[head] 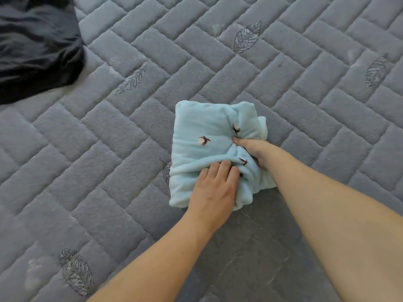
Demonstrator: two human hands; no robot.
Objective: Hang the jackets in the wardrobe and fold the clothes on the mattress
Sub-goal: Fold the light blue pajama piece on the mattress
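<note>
A light blue fleece garment (202, 127) with small brown bird prints lies folded into a thick bundle in the middle of the grey quilted mattress (109, 138). My left hand (214, 184) presses on its near edge, the fingertips digging into the folds. At the bundle's right side my right hand (254, 150) grips the cloth, thumb on top and fingers tucked underneath, out of sight. The fabric bunches into creases between the two hands.
A dark, crumpled garment (37, 46) lies at the far left corner of the mattress. The quilted cover with stitched leaf patterns stretches out on every side of the bundle.
</note>
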